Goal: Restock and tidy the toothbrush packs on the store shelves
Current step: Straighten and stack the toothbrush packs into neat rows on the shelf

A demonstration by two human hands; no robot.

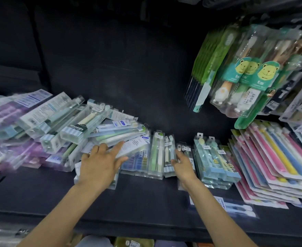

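Landmark: the dark shelf board. At its far left, a blurred heap of purple and white flat toothbrush packs; right of that, a slumped pile of clear plastic toothbrush boxes leaning toward shelf centre. My left hand lies flat on that pile's right edge, fingers straight and spread, gripping nothing. Mid-shelf, a short row of clear upright-lying packs with green and cream brushes. My right hand is at that row's right side, fingers touching a pack; I cannot tell if they pinch it. Further right, pale blue boxed packs, then a fanned stack of pink, yellow and blue carded brushes. Above the shelf's right end hang green bear-face kids' packs.

Risk, my guess: the loose pile slides forward off the shelf if I lift the left hand; nudging the row could topple neighbours.

Writing: too blurred to read; price stickers only.
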